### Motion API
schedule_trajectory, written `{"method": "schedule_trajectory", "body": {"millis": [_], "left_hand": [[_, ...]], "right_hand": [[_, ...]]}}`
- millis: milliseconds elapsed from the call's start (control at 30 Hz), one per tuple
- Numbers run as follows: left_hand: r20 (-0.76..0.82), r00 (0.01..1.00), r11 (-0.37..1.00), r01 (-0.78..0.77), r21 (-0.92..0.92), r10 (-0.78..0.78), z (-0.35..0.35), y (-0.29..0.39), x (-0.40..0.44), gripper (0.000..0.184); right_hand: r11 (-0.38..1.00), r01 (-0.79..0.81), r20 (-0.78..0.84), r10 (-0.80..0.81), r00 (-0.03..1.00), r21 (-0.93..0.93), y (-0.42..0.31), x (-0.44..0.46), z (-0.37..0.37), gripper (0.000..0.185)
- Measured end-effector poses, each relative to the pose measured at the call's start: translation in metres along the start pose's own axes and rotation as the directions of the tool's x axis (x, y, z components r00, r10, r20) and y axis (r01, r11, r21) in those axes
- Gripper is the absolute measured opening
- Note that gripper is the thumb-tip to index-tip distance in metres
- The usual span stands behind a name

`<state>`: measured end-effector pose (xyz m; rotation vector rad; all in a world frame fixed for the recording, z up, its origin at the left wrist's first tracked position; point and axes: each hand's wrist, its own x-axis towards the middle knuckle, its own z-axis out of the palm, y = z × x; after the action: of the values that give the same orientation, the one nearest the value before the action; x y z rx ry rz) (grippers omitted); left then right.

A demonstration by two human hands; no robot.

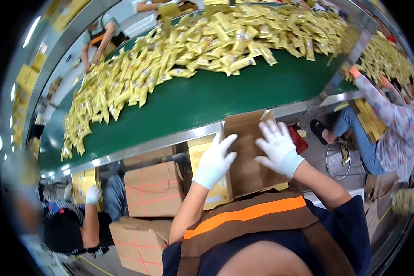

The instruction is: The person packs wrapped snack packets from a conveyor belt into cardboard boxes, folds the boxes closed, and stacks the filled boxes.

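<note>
A long desk [179,106] runs across the far half of the scene, its smooth green top edged with shiny metal. On its far side lies a heap of yellow packets [230,41], slim and glossy, with flat ends, piled at all angles. Near and left, two cartons [152,195] of dull brown cardboard sit close together, their creased sides crossed by thin reddish straps. The box [244,165] is right at the desk's near edge, in front of the person: deep and rectangular, matte brown inside, its top open and its far flap raised. Yellow cardboard [220,191] with printing shows just left of it. The left hand [214,161], in a white glove, is at the box's left wall, its grip apart; the right hand [279,151], gloved alike, is over the right side, fingers spread wide. Whether either touches the cardboard, I cannot tell. A single packet [183,72] lies at the heap's near fringe.
</note>
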<state>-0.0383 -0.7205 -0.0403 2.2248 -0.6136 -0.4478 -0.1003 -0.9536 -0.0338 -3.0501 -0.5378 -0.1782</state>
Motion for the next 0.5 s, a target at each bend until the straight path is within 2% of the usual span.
{"method": "schedule_trajectory", "body": {"millis": [33, 67, 100, 133, 167, 200, 267, 300, 333, 400, 433, 500], "left_hand": [[0.014, 0.999, 0.999, -0.039, -0.033, 0.040, 0.000, -0.015, -0.004, 0.053], [0.020, 0.997, 0.995, -0.072, -0.071, 0.073, 0.001, -0.030, -0.007, 0.054], [-0.010, 0.993, 0.955, -0.118, -0.271, 0.120, -0.001, -0.038, -0.012, 0.056], [0.028, 0.998, 0.922, -0.037, -0.385, 0.051, -0.005, -0.050, -0.016, 0.062], [0.047, 0.998, 0.766, 0.058, -0.640, -0.036, 0.003, -0.060, -0.019, 0.066], [0.102, 0.987, 0.537, 0.152, -0.830, -0.122, 0.008, -0.069, -0.026, 0.071], [0.029, 0.994, 0.886, 0.104, -0.453, -0.102, 0.020, -0.081, -0.030, 0.084], [-0.019, 0.998, 0.886, 0.039, -0.461, -0.054, 0.028, -0.094, -0.036, 0.094], [-0.031, 0.999, 0.930, 0.008, -0.369, -0.021, 0.026, -0.087, -0.044, 0.101], [-0.058, 0.995, 0.937, 0.052, -0.344, -0.077, 0.045, -0.086, -0.058, 0.096], [-0.055, 0.992, 0.898, 0.076, -0.434, -0.110, 0.072, -0.108, -0.063, 0.092], [-0.074, 0.995, 0.868, 0.022, -0.496, -0.067, 0.114, -0.131, -0.061, 0.084]], "right_hand": [[0.981, -0.155, 0.149, 0.136, 0.979, 0.121, 0.008, -0.013, 0.018, 0.069], [0.944, -0.234, 0.144, 0.204, 0.968, 0.232, 0.011, -0.025, 0.040, 0.076], [0.888, -0.302, 0.146, 0.267, 0.953, 0.346, 0.010, -0.035, 0.062, 0.083], [0.819, -0.354, 0.150, 0.321, 0.935, 0.452, 0.010, -0.035, 0.064, 0.090], [0.801, -0.422, 0.319, 0.303, 0.898, 0.425, 0.010, -0.032, 0.063, 0.098], [0.650, -0.424, 0.315, 0.285, 0.905, 0.631, 0.008, -0.032, 0.078, 0.098], [0.234, -0.356, 0.292, 0.269, 0.918, 0.905, 0.002, -0.036, 0.119, 0.099], [0.245, -0.394, 0.331, 0.259, 0.907, 0.886, -0.010, -0.040, 0.114, 0.098], [0.251, -0.273, 0.214, 0.241, 0.947, 0.929, -0.015, -0.044, 0.116, 0.095], [0.194, -0.482, 0.444, 0.207, 0.872, 0.855, -0.019, -0.046, 0.107, 0.091], [0.199, -0.511, 0.475, 0.204, 0.856, 0.836, -0.019, -0.045, 0.110, 0.091], [0.206, -0.567, 0.531, 0.208, 0.822, 0.798, -0.012, -0.042, 0.119, 0.090]]}}
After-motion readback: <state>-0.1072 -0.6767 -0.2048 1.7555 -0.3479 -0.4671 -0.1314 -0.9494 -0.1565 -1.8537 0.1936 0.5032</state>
